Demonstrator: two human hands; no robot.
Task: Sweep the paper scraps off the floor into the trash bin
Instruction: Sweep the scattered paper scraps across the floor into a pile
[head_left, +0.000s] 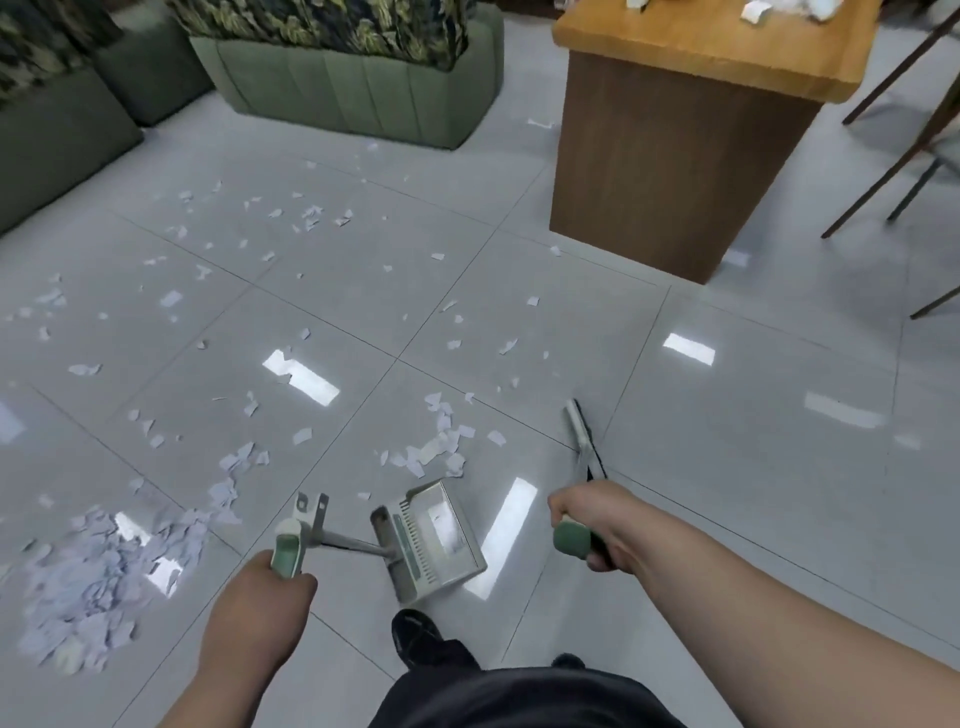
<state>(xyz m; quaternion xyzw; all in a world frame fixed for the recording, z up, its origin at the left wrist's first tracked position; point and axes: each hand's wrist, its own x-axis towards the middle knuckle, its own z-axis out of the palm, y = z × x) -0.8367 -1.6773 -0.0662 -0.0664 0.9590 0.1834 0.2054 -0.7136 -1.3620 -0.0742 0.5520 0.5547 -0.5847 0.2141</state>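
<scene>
White paper scraps lie scattered over the grey tiled floor, with a thick pile (98, 577) at the lower left and a smaller cluster (436, 447) just beyond the dustpan. My left hand (265, 608) grips the green handle of a long-handled dustpan (431, 535), whose pan rests on the floor near my feet. My right hand (597, 525) grips the green handle of a broom (582, 431), whose head touches the floor to the right of the cluster. No trash bin is in view.
A wooden table (675, 156) with paper on top stands at the back right, with dark chair legs (893, 156) beside it. Green sofas (353, 93) with patterned cushions line the back and left. My shoe (415, 634) is below the dustpan.
</scene>
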